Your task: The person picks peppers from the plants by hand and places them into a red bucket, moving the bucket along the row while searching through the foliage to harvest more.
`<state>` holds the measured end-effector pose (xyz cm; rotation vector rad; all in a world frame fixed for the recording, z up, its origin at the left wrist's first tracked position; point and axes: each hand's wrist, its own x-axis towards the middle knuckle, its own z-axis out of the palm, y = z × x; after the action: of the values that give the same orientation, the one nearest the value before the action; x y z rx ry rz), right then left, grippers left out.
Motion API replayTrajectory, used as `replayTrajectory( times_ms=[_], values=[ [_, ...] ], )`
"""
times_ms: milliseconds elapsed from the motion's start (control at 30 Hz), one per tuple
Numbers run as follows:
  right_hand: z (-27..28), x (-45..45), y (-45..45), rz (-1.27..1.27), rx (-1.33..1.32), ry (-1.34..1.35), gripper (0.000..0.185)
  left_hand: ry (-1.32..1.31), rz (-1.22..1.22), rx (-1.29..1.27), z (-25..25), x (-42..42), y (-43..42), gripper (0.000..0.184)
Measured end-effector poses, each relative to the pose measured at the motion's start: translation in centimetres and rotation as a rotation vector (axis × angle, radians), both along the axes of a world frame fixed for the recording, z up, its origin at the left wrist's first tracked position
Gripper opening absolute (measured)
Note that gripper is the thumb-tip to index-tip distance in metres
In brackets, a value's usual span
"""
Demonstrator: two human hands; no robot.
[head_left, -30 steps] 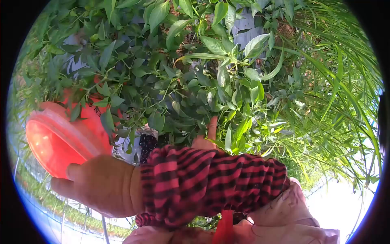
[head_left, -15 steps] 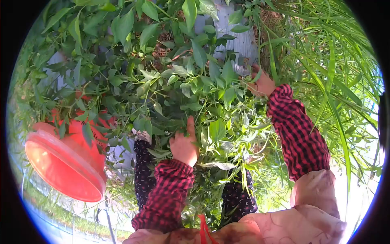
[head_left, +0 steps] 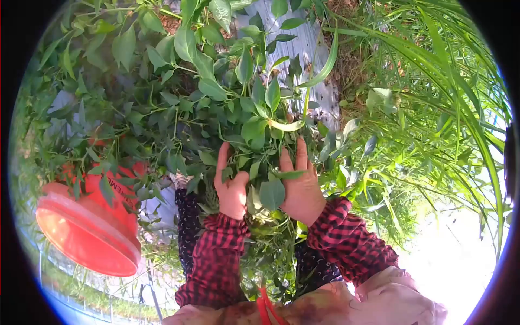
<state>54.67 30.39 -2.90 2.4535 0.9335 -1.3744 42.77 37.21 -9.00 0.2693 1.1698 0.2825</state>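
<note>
A bushy green plant (head_left: 254,130) with pointed leaves, like a pepper plant, fills the middle of the head view. Into its lower middle reaches my left hand (head_left: 233,189), index finger stretched upward and thumb apart, touching the foliage. Close beside it on the right is my right hand (head_left: 303,195), back toward me and fingers extended among the stems. One broad leaf (head_left: 272,194) hangs between the two hands. Some fingertips are hidden by leaves, and I see nothing held in either hand.
At the left an orange-red bucket (head_left: 89,230) stands tilted among the branches, its mouth facing me. Pale plastic sheeting (head_left: 319,59) covers the ground behind the plant. Long grass (head_left: 433,108) grows on the right. My dark patterned trouser leg (head_left: 187,233) shows below the leaves.
My right hand has come down and left from the far right foliage to beside my left hand. My left hand has shifted slightly left, its thumb now spread. The leaves have moved.
</note>
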Motion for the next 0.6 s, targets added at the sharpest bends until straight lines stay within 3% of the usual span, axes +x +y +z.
replayTrajectory(
  times_ms=[67,100,167,233,300,333,367,433,467,500,567,600],
  values=[
    [0.4,-1.9,0.4,-0.021,0.014,0.044,0.076,0.022,-0.014,0.359,-0.4,0.3,0.3,0.064],
    [0.5,-2.5,0.5,-0.032,0.005,0.048,0.076,0.024,-0.025,0.349,-0.5,0.1,0.1,0.064],
    [0.6,-3.3,0.7,-0.037,0.009,0.042,0.071,0.131,-0.525,0.823,-0.6,0.0,0.1,0.068],
    [1.1,-3.4,0.7,-0.005,-0.107,0.119,0.066,0.149,-0.665,0.792,-0.6,-0.2,-0.7,0.075],
    [1.1,-3.8,-1.0,0.062,0.204,0.227,0.059,0.118,-0.832,0.620,-0.2,0.3,-0.2,0.077],
    [1.3,-4.0,-1.6,-0.160,0.411,0.209,0.051,0.105,-0.810,0.610,-0.4,0.4,-0.2,0.089],
    [1.1,-4.5,-2.0,-0.160,0.410,0.210,0.051,0.106,-0.810,0.609,-0.4,0.5,-0.5,0.089],
    [0.2,-5.8,-3.0,-1.230,0.664,0.521,0.053,0.191,-0.781,0.544,-0.4,0.6,-1.3,0.099],
    [1.3,-5.2,-1.7,-1.679,0.623,0.591,0.058,0.180,-0.787,0.515,-0.6,0.6,-1.4,0.106],
    [1.0,-5.3,-1.9,-1.678,0.625,0.595,0.058,0.182,-0.786,0.519,-0.6,0.6,-1.4,0.106],
    [0.4,-5.4,-2.8,-1.956,0.946,0.670,0.064,0.181,-0.908,0.545,-0.3,0.4,-1.4,0.110],
    [0.4,-5.0,-3.4,-1.857,0.904,0.777,0.074,0.184,-0.912,0.540,-0.2,0.4,-1.4,0.110]
  ],
)
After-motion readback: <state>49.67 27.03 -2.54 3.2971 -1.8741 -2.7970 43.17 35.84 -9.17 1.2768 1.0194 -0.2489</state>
